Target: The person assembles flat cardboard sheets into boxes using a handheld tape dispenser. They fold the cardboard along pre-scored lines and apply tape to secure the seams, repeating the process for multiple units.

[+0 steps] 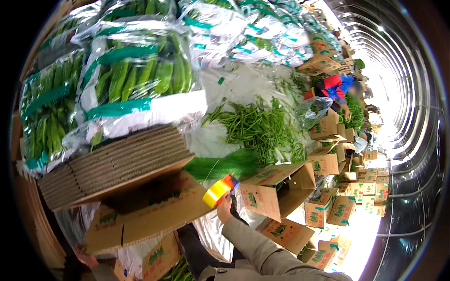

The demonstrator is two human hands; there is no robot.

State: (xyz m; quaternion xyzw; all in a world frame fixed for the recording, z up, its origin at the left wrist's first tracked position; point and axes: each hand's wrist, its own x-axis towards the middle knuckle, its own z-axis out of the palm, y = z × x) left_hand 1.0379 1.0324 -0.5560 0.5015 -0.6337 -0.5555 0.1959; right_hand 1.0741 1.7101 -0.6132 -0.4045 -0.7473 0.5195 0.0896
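My right hand point(225, 208), in a beige sleeve, grips a tape dispenser point(218, 191) with a yellow roll and an orange and blue frame. The roll sits against the right edge of a brown cardboard box point(145, 213) that is tipped up in front of me. Only part of my left hand point(83, 255) shows, at the box's lower left corner, where it grips the cardboard. A green net bag point(229, 164) lies just beyond the dispenser.
Flat cardboard sheets point(112, 164) are stacked behind the box, with bags of green peppers point(131, 75) above them. Loose green peppers point(258, 124) lie on a white sheet. An open box point(281, 189) and several taped boxes point(328, 210) stand at the right. A person in a red and blue jacket point(335, 86) works farther off.
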